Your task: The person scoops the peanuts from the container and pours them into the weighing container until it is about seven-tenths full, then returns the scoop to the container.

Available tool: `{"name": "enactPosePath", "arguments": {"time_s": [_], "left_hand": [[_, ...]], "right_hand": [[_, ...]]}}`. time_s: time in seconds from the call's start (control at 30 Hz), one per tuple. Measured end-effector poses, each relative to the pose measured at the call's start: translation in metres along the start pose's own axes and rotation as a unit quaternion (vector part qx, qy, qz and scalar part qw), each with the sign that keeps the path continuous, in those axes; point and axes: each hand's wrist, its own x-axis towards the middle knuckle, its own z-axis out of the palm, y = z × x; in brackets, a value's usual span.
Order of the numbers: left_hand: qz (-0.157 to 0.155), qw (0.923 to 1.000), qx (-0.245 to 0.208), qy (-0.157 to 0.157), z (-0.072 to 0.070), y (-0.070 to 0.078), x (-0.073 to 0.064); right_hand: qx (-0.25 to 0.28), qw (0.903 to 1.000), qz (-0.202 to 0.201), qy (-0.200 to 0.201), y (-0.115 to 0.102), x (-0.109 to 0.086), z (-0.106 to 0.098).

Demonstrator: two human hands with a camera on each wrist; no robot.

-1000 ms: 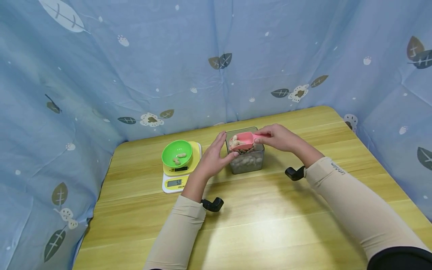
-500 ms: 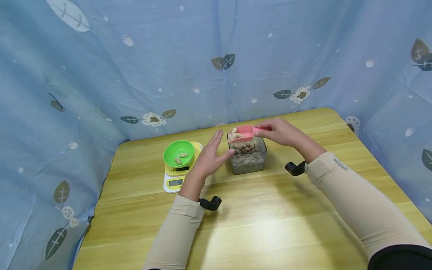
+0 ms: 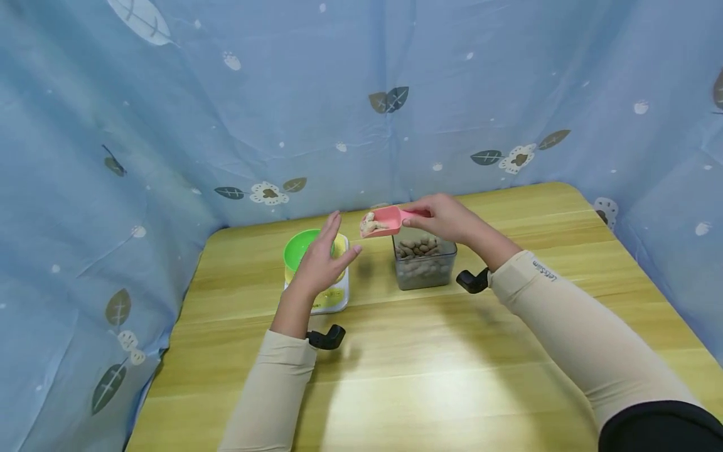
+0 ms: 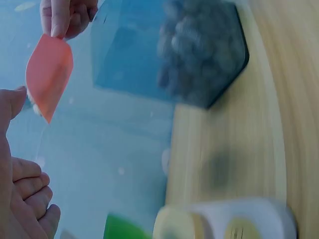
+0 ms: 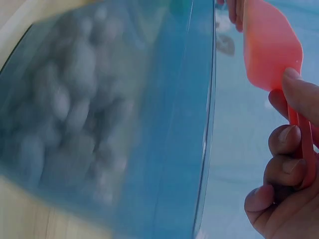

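My right hand [image 3: 443,218] grips the handle of a pink scoop [image 3: 391,218], which carries several peanuts [image 3: 371,225] in its bowl. The scoop is up in the air, left of and above a clear grey container [image 3: 425,276] partly filled with peanuts. In the right wrist view, fingers and thumb curl round the scoop's handle [image 5: 306,144]. My left hand [image 3: 317,267] holds nothing; its fingers are extended and the thumb spread, in front of a green bowl [image 3: 298,248]. That bowl sits on a yellow and white kitchen scale [image 3: 337,296], whose display is hidden by the hand.
All of it stands on a wooden table [image 3: 407,364]. A blue patterned curtain [image 3: 339,100] hangs along the table's back and sides. A black wrist camera [image 3: 327,338] hangs beside the left wrist and another black camera [image 3: 473,282] beside the right.
The right hand has lifted the loaded scoop out of the container and carried it left towards the bowl. The left hand has shifted left and now covers part of the bowl and scale.
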Motion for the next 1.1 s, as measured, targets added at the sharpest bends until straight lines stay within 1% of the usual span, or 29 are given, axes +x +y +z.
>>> {"name": "enactPosePath", "arguments": {"time_s": [0.13, 0.23, 0.4, 0.53, 0.63, 0.8, 0.9, 1.1], "left_hand": [[-0.018, 0.9997, 0.014, 0.013, -0.013, -0.015, -0.006], [-0.035, 0.9990, 0.019, 0.021, -0.020, -0.027, -0.010], [-0.057, 0.9978, 0.019, 0.029, -0.025, -0.046, -0.018], [-0.067, 0.9968, 0.030, 0.031, -0.028, -0.062, -0.024], [-0.078, 0.9960, 0.032, 0.030, -0.030, -0.072, -0.029], [-0.101, 0.9939, 0.041, 0.020, -0.030, -0.085, -0.035], [-0.113, 0.9923, 0.050, 0.015, -0.030, -0.090, -0.037], [-0.121, 0.9909, 0.057, 0.013, -0.029, -0.096, -0.041]], "right_hand": [[-0.001, 1.0000, 0.000, -0.008, -0.013, 0.011, 0.011], [0.000, 0.9999, -0.003, -0.012, -0.022, 0.019, 0.020], [0.007, 0.9998, -0.018, -0.006, -0.036, 0.032, 0.035], [0.004, 0.9999, -0.012, -0.011, -0.043, 0.043, 0.048], [-0.013, 0.9997, -0.013, -0.017, -0.049, 0.051, 0.058], [-0.046, 0.9986, -0.022, -0.015, -0.057, 0.062, 0.077], [-0.076, 0.9967, -0.028, -0.011, -0.063, 0.068, 0.087], [-0.143, 0.9887, -0.046, -0.007, -0.070, 0.074, 0.104]]}}
